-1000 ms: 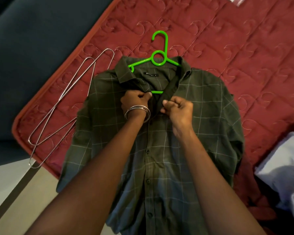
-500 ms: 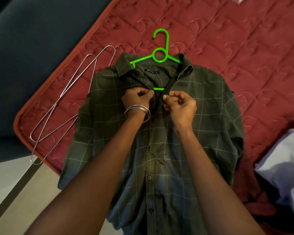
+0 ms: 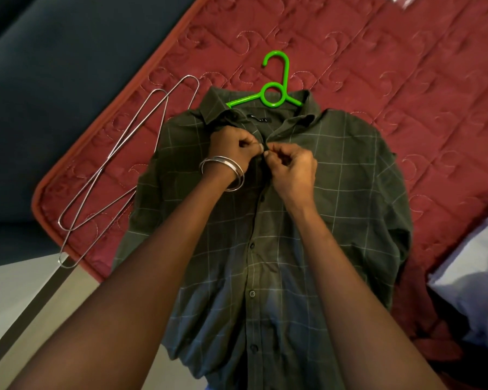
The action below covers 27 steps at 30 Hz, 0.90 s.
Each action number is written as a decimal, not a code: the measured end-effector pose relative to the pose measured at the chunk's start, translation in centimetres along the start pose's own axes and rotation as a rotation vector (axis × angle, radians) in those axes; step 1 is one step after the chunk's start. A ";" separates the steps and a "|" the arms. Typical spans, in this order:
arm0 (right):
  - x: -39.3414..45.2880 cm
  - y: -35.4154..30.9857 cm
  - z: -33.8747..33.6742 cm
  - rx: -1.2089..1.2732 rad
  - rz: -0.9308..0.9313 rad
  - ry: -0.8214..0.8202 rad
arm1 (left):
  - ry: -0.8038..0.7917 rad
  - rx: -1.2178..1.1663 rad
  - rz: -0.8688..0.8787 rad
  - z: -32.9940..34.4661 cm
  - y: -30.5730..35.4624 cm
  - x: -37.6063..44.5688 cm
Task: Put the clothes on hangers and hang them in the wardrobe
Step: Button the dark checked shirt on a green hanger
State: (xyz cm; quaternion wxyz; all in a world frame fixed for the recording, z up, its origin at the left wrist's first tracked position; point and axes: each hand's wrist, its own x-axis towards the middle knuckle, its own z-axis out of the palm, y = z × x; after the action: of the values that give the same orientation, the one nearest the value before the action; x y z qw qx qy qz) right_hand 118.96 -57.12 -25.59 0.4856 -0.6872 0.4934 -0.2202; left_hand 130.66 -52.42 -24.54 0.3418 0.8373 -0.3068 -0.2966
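A dark green checked shirt [image 3: 335, 198] lies face up on a red quilted bedspread [image 3: 406, 66]. A bright green plastic hanger [image 3: 273, 91] is inside it, its hook and neck ring sticking out above the collar. My left hand [image 3: 231, 149], with metal bangles at the wrist, and my right hand [image 3: 292, 167] pinch the two front edges of the shirt together just below the collar. Their fingertips meet at the top of the button placket. Lower buttons run down between my forearms.
Two metal wire hangers [image 3: 119, 175] lie on the bedspread's left corner, partly under the shirt's sleeve. Pale blue cloth [image 3: 473, 277] is heaped at the right edge. A dark blue surface [image 3: 54, 80] and pale floor [image 3: 9, 299] lie left of the bed.
The shirt's neck opening has closed: my hands brought the two front edges together, hiding the hanger's lower bar. Both hands shifted slightly toward the collar.
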 end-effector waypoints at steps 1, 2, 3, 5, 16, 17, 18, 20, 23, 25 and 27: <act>0.0 0.1 0.0 -0.014 -0.008 0.001 | -0.011 -0.004 -0.005 0.0 0.0 0.0; 0.0 0.2 0.1 -0.020 -0.010 0.001 | -0.017 -0.007 -0.012 0.0 0.0 0.0; 0.1 0.3 0.0 -0.014 -0.009 -0.003 | -0.022 -0.010 -0.022 0.1 -0.1 0.0; 0.3 0.6 -0.1 0.024 0.017 -0.025 | -0.043 -0.026 -0.047 0.1 -0.1 0.2; 1.6 0.6 -0.6 0.286 0.157 -0.164 | -0.136 0.077 -0.148 0.1 0.7 0.3; 1.6 0.6 -0.5 0.277 0.145 -0.154 | -0.135 0.071 -0.162 0.2 0.9 0.2; 1.5 0.6 -0.3 0.263 0.131 -0.142 | -0.127 0.061 -0.174 0.3 1.0 0.1; 1.2 0.6 -0.1 0.226 0.105 -0.117 | -0.089 0.050 -0.194 0.5 1.2 -0.2; 0.7 0.9 0.2 0.173 0.053 -0.071 | -0.048 0.067 -0.229 1.0 1.4 -0.1; 0.5 1.2 0.4 0.155 0.034 -0.030 | -0.023 0.078 -0.250 1.4 1.6 0.0; 0.3 1.3 0.6 0.159 0.029 0.006 | -0.001 0.087 -0.275 1.7 1.8 0.1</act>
State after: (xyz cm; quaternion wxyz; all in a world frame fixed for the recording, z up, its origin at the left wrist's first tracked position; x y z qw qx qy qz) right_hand 118.96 -57.11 -27.10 0.5403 -0.6384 0.4858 -0.2539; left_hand 128.97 -54.19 -24.26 0.2611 0.8854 -0.2019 -0.3274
